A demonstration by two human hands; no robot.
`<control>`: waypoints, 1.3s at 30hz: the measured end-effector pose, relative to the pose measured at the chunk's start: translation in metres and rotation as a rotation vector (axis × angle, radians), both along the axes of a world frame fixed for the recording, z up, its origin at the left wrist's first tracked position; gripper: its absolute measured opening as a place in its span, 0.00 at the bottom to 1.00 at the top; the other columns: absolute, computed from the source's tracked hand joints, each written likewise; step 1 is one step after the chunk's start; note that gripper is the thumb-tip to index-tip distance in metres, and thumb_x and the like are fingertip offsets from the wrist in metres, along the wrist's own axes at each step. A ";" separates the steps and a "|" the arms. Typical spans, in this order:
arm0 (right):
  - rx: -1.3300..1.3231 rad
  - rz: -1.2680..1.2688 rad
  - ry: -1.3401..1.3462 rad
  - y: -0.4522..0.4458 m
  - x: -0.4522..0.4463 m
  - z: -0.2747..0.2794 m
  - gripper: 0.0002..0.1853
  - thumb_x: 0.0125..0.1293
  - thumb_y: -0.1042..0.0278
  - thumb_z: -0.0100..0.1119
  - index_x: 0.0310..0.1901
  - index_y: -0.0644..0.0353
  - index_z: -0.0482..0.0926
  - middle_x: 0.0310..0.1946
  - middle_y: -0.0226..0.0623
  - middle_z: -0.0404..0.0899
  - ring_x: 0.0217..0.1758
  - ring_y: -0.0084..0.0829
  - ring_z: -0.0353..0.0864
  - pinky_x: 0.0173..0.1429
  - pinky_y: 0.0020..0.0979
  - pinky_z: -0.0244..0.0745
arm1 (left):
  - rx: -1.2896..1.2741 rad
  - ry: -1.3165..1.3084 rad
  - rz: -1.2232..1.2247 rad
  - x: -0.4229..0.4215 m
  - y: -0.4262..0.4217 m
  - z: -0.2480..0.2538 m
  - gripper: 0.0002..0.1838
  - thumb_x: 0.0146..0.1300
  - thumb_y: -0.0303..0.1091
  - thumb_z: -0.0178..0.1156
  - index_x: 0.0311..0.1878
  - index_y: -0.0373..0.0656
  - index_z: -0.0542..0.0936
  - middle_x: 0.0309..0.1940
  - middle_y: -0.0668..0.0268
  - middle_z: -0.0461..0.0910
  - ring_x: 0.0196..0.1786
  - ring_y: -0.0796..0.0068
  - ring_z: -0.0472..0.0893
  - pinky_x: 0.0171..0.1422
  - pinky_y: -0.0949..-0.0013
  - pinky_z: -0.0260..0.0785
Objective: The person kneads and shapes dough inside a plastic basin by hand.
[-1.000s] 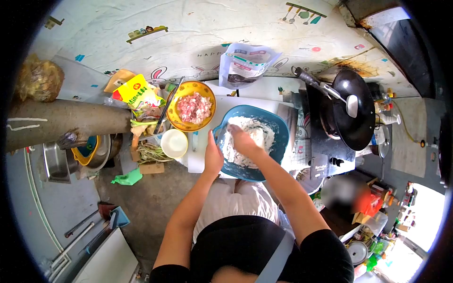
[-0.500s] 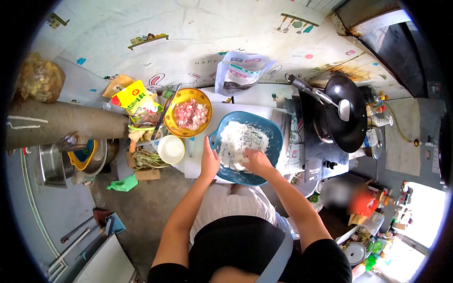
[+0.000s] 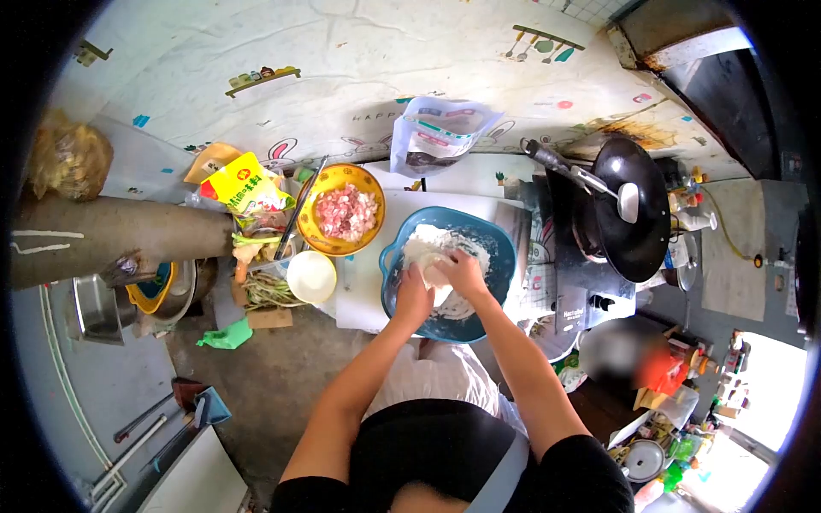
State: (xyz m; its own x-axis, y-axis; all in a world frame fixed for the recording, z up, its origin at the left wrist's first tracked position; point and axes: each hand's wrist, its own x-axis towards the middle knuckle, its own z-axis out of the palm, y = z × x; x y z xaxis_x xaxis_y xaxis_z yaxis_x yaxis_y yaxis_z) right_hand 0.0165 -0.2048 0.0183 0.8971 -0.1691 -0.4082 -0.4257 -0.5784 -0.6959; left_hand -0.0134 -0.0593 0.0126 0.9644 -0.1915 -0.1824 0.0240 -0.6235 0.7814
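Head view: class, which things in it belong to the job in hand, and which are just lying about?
Belonging:
- left hand and right hand, both in the floury mixture
- blue basin, holding it
- possibly the chopped meat, untouched nearby

Apparently just about:
- black wok
- yellow packet
- green bag, on the floor
- blue dustpan

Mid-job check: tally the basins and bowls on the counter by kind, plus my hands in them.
Basins: 1, the blue basin
Bowls: 2, the yellow patterned bowl and the white bowl
Hands: 2, left hand and right hand, both in the basin
Total: 5
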 end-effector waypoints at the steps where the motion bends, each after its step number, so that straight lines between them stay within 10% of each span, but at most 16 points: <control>1: 0.005 -0.058 0.030 -0.001 -0.002 0.003 0.18 0.56 0.56 0.62 0.40 0.63 0.80 0.36 0.51 0.80 0.42 0.43 0.81 0.46 0.37 0.74 | -0.024 0.051 0.022 0.001 -0.003 0.000 0.29 0.47 0.23 0.63 0.54 0.32 0.63 0.46 0.44 0.67 0.48 0.41 0.70 0.52 0.54 0.66; 4: -0.126 -0.137 -0.014 -0.002 -0.018 0.001 0.19 0.59 0.53 0.58 0.41 0.64 0.75 0.36 0.53 0.78 0.40 0.50 0.79 0.43 0.42 0.73 | -0.078 -0.019 -0.076 0.007 -0.008 0.001 0.32 0.44 0.23 0.67 0.54 0.34 0.64 0.45 0.46 0.67 0.44 0.42 0.72 0.48 0.52 0.67; 9: -0.500 -0.103 -0.213 0.035 -0.025 -0.015 0.18 0.59 0.57 0.55 0.46 0.60 0.72 0.42 0.48 0.73 0.46 0.49 0.73 0.48 0.46 0.69 | -0.016 -0.020 -0.060 0.014 -0.020 -0.029 0.06 0.60 0.28 0.50 0.39 0.38 0.71 0.38 0.48 0.69 0.43 0.48 0.73 0.44 0.56 0.67; 19: -0.623 -0.235 -0.185 0.022 0.014 -0.054 0.10 0.61 0.61 0.51 0.35 0.58 0.76 0.40 0.39 0.72 0.47 0.43 0.70 0.51 0.45 0.62 | -0.014 0.210 -0.055 -0.007 -0.011 0.001 0.30 0.52 0.24 0.60 0.57 0.33 0.57 0.49 0.41 0.61 0.49 0.36 0.70 0.48 0.50 0.68; 26: -0.574 -0.262 -0.214 0.021 0.014 -0.053 0.12 0.63 0.60 0.50 0.31 0.59 0.78 0.43 0.36 0.72 0.49 0.41 0.69 0.52 0.44 0.63 | -0.060 0.217 0.060 -0.012 -0.024 0.006 0.28 0.49 0.23 0.64 0.51 0.33 0.60 0.48 0.44 0.61 0.48 0.38 0.71 0.49 0.51 0.68; 35: -0.437 -0.151 -0.024 0.019 -0.030 -0.005 0.15 0.60 0.52 0.55 0.36 0.56 0.75 0.26 0.44 0.79 0.28 0.50 0.79 0.33 0.47 0.72 | -0.122 0.072 -0.092 -0.013 -0.010 -0.021 0.22 0.47 0.23 0.64 0.45 0.34 0.66 0.44 0.44 0.63 0.45 0.40 0.70 0.49 0.53 0.67; 39: -0.502 -0.024 -0.356 0.033 -0.049 -0.017 0.16 0.54 0.55 0.59 0.37 0.59 0.75 0.38 0.44 0.72 0.42 0.47 0.75 0.42 0.42 0.73 | -0.183 0.041 -0.130 -0.023 -0.012 -0.074 0.16 0.51 0.24 0.59 0.44 0.33 0.69 0.42 0.44 0.65 0.48 0.44 0.67 0.54 0.56 0.64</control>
